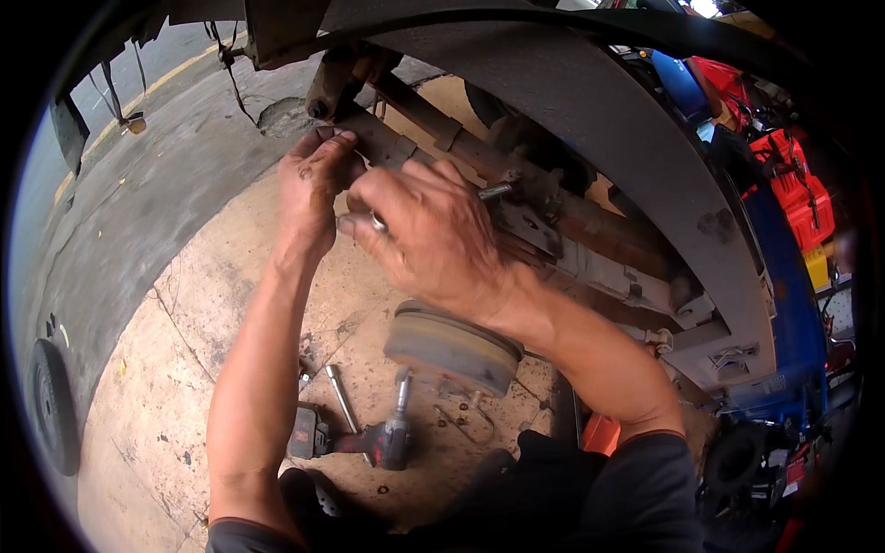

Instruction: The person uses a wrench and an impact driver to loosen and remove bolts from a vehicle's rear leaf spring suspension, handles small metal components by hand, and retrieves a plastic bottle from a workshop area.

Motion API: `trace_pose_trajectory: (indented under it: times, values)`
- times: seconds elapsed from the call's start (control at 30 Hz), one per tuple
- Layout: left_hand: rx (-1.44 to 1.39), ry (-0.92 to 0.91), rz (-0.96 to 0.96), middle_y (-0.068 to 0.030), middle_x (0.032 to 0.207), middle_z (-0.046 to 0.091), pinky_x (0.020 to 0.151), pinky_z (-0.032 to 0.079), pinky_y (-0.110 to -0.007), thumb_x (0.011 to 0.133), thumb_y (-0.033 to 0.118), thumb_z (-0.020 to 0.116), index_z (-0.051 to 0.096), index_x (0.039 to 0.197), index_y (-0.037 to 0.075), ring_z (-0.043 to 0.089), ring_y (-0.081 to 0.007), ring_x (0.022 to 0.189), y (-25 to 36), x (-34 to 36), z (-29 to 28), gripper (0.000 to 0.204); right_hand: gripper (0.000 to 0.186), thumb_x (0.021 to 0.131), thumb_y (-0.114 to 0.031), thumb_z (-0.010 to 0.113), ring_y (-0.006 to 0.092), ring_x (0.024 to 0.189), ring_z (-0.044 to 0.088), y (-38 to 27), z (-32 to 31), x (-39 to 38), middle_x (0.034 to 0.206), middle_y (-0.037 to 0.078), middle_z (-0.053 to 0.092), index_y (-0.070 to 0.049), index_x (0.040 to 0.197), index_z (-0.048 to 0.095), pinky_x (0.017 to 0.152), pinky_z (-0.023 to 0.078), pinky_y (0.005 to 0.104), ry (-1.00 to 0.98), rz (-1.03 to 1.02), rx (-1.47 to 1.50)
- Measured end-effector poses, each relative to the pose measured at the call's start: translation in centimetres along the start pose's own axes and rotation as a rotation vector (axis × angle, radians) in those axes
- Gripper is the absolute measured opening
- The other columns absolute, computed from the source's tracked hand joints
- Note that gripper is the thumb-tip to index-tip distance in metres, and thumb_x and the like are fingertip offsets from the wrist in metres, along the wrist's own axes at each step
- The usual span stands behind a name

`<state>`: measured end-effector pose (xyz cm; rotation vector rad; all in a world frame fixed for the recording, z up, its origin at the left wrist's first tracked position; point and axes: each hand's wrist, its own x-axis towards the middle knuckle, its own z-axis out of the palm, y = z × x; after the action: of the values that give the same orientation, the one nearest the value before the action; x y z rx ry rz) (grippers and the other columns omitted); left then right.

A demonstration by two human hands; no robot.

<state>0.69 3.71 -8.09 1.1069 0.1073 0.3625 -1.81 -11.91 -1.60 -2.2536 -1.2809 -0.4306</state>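
My right hand (424,226) is closed round a shiny metal hand tool (495,191), a bar of which sticks out past the knuckles. A second bit of metal shows between thumb and fingers; the tool's exact kind is hidden. Just left of it, my left hand (318,175) has its fingertips pinched together beside the end of a rusty leaf spring (378,138). Whatever those fingers hold is out of sight. Both hands are raised above the floor, under the vehicle's dark frame rail (590,92).
On the stained floor lie a cordless impact wrench (387,445), a long steel wrench (341,398) and small loose parts. A brake drum (452,348) sits below my right forearm. A red tool case (795,189) is at the right, a tyre (53,405) at far left.
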Motion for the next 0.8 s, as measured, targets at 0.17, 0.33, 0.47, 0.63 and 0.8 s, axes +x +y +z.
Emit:
trace_pose_trajectory:
  times: [0.17, 0.33, 0.47, 0.63, 0.8]
  values:
    - [0.288, -0.231, -0.016, -0.0035, 0.067, 0.060, 0.062, 0.045, -0.024, 0.092, 0.023, 0.062, 0.061, 0.095, 0.000, 0.057, -0.0106, 0.061, 1.3, -1.8, 2.3, 0.023, 0.021, 0.076, -0.014, 0.069, 0.0267, 0.087, 0.061, 0.5, -5.3, -10.2, 0.089, 0.010, 0.062, -0.006, 0.093, 0.059, 0.084, 0.048, 0.0402, 0.092, -0.215, -0.186]
    - [0.279, -0.304, -0.098, -0.0035, 0.069, 0.061, 0.060, 0.046, -0.023, 0.092, 0.020, 0.063, 0.061, 0.094, 0.000, 0.059, -0.0114, 0.061, 0.5, -2.0, 3.7, 0.020, 0.022, 0.091, -0.017, 0.062, 0.0223, 0.086, 0.063, 1.5, -8.8, -17.1, 0.094, 0.012, 0.063, -0.006, 0.107, 0.051, 0.078, 0.052, 0.0364, 0.504, 0.520, 0.146]
    - [0.379, -0.368, -0.001, -0.0031, 0.075, 0.061, 0.061, 0.045, -0.023, 0.092, 0.018, 0.062, 0.061, 0.096, -0.002, 0.058, -0.0104, 0.066, 0.4, -2.4, 4.6, 0.020, 0.024, 0.096, -0.024, 0.056, 0.0224, 0.087, 0.063, 3.4, -9.7, -18.3, 0.098, 0.012, 0.062, -0.005, 0.110, 0.050, 0.078, 0.053, 0.0368, 0.868, 1.023, 0.756]
    - [0.581, -0.416, 0.213, -0.0060, 0.083, 0.063, 0.070, 0.047, -0.028, 0.091, 0.012, 0.059, 0.060, 0.107, -0.003, 0.056, -0.0131, 0.077, 0.4, -2.5, 6.8, 0.022, 0.025, 0.099, -0.024, 0.048, 0.0312, 0.096, 0.062, 6.8, -11.1, -15.8, 0.114, 0.015, 0.055, -0.004, 0.113, 0.049, 0.085, 0.051, 0.0452, 0.970, 1.059, 1.089]
    - [1.049, -0.487, 0.637, -0.0217, 0.106, 0.064, 0.082, 0.049, -0.042, 0.088, 0.010, 0.058, 0.060, 0.113, 0.000, 0.061, -0.0380, 0.097, -0.1, -3.0, 9.9, 0.027, 0.030, 0.102, -0.020, 0.033, 0.0379, 0.107, 0.058, 11.4, -12.0, -13.8, 0.118, 0.022, 0.050, 0.002, 0.118, 0.047, 0.095, 0.049, 0.0489, 0.912, 1.210, 1.085]
